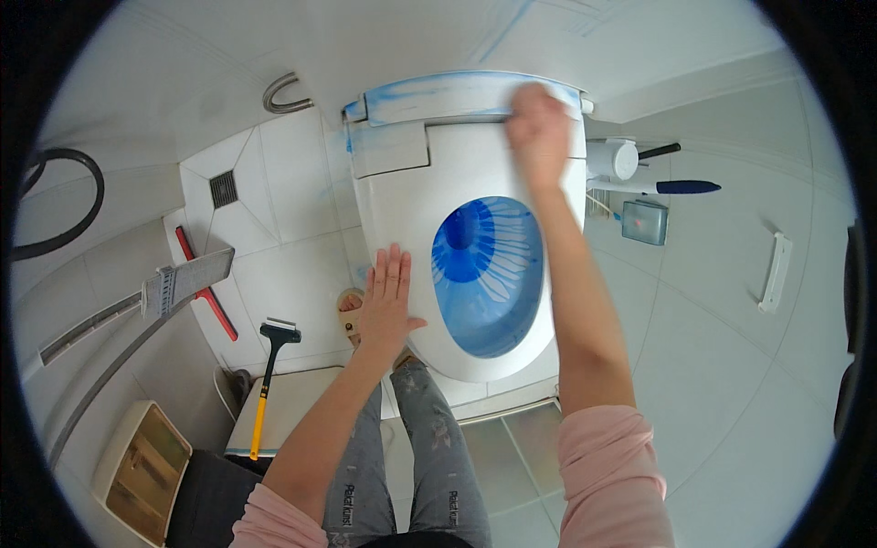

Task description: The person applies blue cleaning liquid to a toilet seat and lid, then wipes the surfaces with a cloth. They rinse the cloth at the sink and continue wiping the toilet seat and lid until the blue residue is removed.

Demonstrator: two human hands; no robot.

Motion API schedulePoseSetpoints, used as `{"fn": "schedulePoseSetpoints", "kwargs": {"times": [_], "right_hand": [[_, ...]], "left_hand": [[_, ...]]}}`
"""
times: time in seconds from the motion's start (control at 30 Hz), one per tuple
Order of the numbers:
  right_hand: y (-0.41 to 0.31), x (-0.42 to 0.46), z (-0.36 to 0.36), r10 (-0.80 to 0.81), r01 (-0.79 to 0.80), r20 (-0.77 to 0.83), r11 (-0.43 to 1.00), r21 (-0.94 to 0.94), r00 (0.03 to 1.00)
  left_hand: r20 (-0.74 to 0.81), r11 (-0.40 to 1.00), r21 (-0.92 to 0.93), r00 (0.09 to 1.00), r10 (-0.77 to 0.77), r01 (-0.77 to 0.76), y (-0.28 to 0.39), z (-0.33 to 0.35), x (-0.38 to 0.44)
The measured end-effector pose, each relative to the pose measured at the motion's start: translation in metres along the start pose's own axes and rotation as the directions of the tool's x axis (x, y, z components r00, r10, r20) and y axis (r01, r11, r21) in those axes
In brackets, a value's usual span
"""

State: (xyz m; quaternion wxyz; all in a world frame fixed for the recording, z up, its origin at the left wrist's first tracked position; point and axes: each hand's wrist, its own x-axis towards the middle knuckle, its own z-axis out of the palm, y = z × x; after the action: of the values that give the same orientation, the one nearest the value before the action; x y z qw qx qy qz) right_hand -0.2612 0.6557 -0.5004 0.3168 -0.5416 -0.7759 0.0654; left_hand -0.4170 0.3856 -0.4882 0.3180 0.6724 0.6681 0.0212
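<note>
A white toilet (390, 205) stands before me. Deep blue liquid coats the inside of its bowl (510, 315) in streaks. Along the back, a raised white panel (438, 96), perhaps the lid, carries smeared blue marks. My right hand (541, 133) is curled and motion-blurred at the right part of this panel. Whether anything is inside its fingers cannot be seen. My left hand (389, 294) lies flat on the left side of the toilet, palm down, holding nothing.
At left, a flat mop (188, 274) and a red squeegee (216, 318) lean near a floor drain (223, 189). A yellow-handled scraper (267, 383) rests on a white box lid. Right of the toilet are a brush with a dark blue handle (687, 187) and a wall-mounted white handle (775, 272).
</note>
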Motion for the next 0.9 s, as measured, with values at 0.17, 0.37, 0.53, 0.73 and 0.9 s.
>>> {"fn": "schedulePoseSetpoints", "kwargs": {"times": [0.17, 0.37, 0.53, 0.73, 0.9], "right_hand": [[0.013, 0.005, 0.005, 0.238, -0.352, -0.348, 0.881, -0.315, 0.907], [-0.137, -0.029, 0.085, 0.115, -0.086, 0.078, 0.949, -0.303, 0.990], [-0.136, -0.047, 0.068, -0.399, 0.407, 0.083, 0.903, -0.136, 0.913], [-0.056, -0.072, 0.003, 0.026, 0.014, 0.201, 0.981, -0.193, 0.979], [-0.126, -0.081, 0.056, -0.048, 0.111, 0.232, 0.957, -0.267, 0.971]], "left_hand": [[-0.020, 0.999, -0.021, 0.999, 0.025, -0.025, -0.003, 0.008, 0.001], [-0.069, 0.996, 0.080, 0.996, 0.052, -0.046, -0.006, 0.024, 0.000], [-0.037, 0.999, -0.047, 0.999, 0.008, -0.010, -0.001, 0.000, -0.001], [-0.099, 0.991, -0.128, 0.994, -0.038, 0.025, -0.008, 0.007, -0.021], [-0.219, 0.855, -0.517, 0.961, -0.168, 0.032, -0.021, 0.023, -0.044]]}}
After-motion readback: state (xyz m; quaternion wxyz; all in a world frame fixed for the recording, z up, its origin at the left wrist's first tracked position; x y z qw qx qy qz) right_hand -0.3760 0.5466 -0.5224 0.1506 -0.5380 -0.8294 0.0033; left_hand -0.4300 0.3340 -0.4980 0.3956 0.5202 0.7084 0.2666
